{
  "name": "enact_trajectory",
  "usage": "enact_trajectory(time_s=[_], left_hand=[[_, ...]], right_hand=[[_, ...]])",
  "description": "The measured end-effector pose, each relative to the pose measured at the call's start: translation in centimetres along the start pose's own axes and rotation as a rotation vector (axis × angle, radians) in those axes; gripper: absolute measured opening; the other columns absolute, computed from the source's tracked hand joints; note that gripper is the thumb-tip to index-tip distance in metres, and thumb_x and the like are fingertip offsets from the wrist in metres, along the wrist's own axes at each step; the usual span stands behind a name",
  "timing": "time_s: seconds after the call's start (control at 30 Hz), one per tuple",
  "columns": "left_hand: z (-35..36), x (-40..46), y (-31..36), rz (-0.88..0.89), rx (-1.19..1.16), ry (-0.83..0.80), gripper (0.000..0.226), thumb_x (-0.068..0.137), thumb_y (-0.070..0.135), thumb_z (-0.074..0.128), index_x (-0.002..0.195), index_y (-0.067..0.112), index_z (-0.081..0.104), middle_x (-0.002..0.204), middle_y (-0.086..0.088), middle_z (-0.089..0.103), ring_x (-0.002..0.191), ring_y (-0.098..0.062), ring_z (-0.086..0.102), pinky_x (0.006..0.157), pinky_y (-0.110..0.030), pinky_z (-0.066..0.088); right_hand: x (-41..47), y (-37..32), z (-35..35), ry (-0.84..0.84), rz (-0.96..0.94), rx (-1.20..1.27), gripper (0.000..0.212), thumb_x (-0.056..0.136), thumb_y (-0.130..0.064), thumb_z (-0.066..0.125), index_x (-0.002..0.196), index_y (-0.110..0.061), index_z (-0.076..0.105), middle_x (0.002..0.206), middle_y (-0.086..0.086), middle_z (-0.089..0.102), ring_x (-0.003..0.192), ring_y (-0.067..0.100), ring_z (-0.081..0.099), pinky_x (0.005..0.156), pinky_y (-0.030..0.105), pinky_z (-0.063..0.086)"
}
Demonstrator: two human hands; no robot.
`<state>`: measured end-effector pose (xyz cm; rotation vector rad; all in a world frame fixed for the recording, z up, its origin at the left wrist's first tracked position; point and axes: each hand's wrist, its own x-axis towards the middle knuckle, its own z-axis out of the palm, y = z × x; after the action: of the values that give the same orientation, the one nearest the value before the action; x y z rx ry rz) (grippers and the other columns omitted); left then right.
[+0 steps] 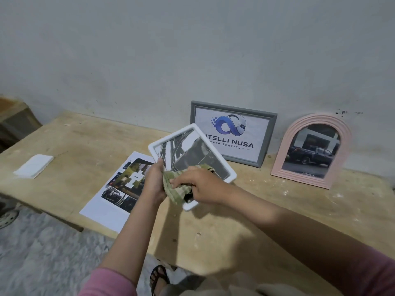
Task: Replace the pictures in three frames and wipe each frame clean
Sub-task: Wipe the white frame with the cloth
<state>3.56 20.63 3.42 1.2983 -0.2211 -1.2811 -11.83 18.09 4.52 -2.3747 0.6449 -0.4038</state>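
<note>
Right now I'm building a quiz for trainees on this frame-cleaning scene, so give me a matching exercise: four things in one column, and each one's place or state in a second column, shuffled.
Column one:
1. white frame
2. grey frame
3. pink arched frame
4. printed sheet

Column two:
A. lies flat on the wooden table
B. stands against the wall at far right, showing a dark pickup
C. held up in the left hand while the right hand rubs a green cloth on it
D. leans on the wall, showing a blue logo

Pairs: 1-C, 2-D, 3-B, 4-A
</note>
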Motion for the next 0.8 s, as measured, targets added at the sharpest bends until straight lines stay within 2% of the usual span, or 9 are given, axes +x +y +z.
enact_trajectory(time_s=[0.07,0.17,0.23,0.33,0.43,0.53,0.6,0.67,0.8], left_hand=[[-0.5,0.5,0.4,0.073,0.070,0.110,0.038,0.100,0.034,0.039,0.108,0.005,0.063,0.113,-0.024,0.065,0.093,-0.034,0.067,0.084,-0.049,0.054],[-1.3,2.1,0.7,0.068,0.055,0.127,0.039,0.095,0.038,0.043,0.110,0.007,0.062,0.115,-0.026,0.064,0.096,-0.035,0.066,0.088,-0.059,0.050],[-0.9,2.1,1.2,0.078,0.084,0.155,0.035,0.097,0.037,0.042,0.106,0.009,0.062,0.104,-0.022,0.066,0.085,-0.031,0.064,0.085,-0.050,0.054],[0.1,1.4,1.9,0.131,0.137,0.170,0.030,0.100,0.034,0.040,0.099,0.011,0.059,0.078,-0.007,0.056,0.063,-0.019,0.053,0.062,-0.033,0.049],[0.4,1.1,2.5,0.174,0.194,0.184,0.030,0.101,0.034,0.039,0.097,0.011,0.058,0.076,-0.005,0.053,0.063,-0.018,0.050,0.059,-0.031,0.045],[0.2,1.3,2.9,0.230,0.295,0.229,0.031,0.101,0.036,0.038,0.092,0.011,0.055,0.076,-0.006,0.046,0.066,-0.021,0.045,0.063,-0.032,0.041],[0.0,0.9,3.2,0.275,0.369,0.238,0.033,0.101,0.035,0.037,0.099,0.008,0.055,0.072,-0.006,0.046,0.063,-0.021,0.044,0.063,-0.032,0.042],[-0.4,0.6,3.2,0.304,0.478,0.218,0.037,0.101,0.037,0.037,0.103,0.006,0.057,0.074,-0.007,0.051,0.067,-0.024,0.049,0.067,-0.034,0.045],[0.0,-1.0,2.1,0.363,0.723,0.059,0.030,0.102,0.034,0.037,0.097,0.014,0.058,0.081,-0.010,0.060,0.067,-0.024,0.056,0.059,-0.035,0.050]], right_hand=[[-0.7,-0.1,-0.2,-0.051,-0.112,-0.044,0.056,0.061,0.013,0.040,0.100,-0.012,0.072,0.105,0.008,0.071,0.085,0.023,0.051,0.084,0.040,0.046],[-1.9,0.4,-0.2,-0.055,-0.266,-0.182,0.048,0.059,0.014,0.047,0.088,-0.013,0.073,0.101,-0.002,0.073,0.082,0.024,0.054,0.079,0.040,0.048],[-2.6,0.9,-0.7,-0.033,-0.316,-0.255,0.045,0.058,0.013,0.050,0.083,-0.015,0.073,0.099,-0.004,0.073,0.082,0.025,0.056,0.079,0.038,0.048],[-3.4,1.6,-2.1,0.007,-0.344,-0.362,0.038,0.056,0.011,0.062,0.079,-0.017,0.073,0.097,-0.005,0.073,0.082,0.025,0.059,0.079,0.037,0.045],[-4.4,3.0,-3.5,0.069,-0.362,-0.484,0.028,0.065,0.006,0.073,0.080,-0.018,0.073,0.099,-0.005,0.072,0.086,0.024,0.059,0.080,0.032,0.036],[-5.6,4.2,-5.4,0.086,-0.387,-0.571,0.016,0.077,-0.004,0.064,0.075,-0.017,0.071,0.091,-0.004,0.072,0.080,0.023,0.059,0.076,0.031,0.041],[-6.1,5.1,-6.8,0.077,-0.313,-0.655,0.017,0.074,-0.005,0.060,0.068,-0.019,0.069,0.076,-0.006,0.069,0.071,0.023,0.056,0.068,0.034,0.049],[-6.1,5.7,-8.3,0.099,-0.127,-0.675,0.026,0.061,0.005,0.059,0.066,-0.020,0.067,0.068,-0.007,0.066,0.067,0.024,0.053,0.058,0.039,0.050],[-4.3,4.7,-10.3,0.391,0.210,-0.293,0.046,0.062,0.017,0.046,0.084,-0.010,0.075,0.085,0.006,0.071,0.087,0.030,0.055,0.077,0.038,0.047]])
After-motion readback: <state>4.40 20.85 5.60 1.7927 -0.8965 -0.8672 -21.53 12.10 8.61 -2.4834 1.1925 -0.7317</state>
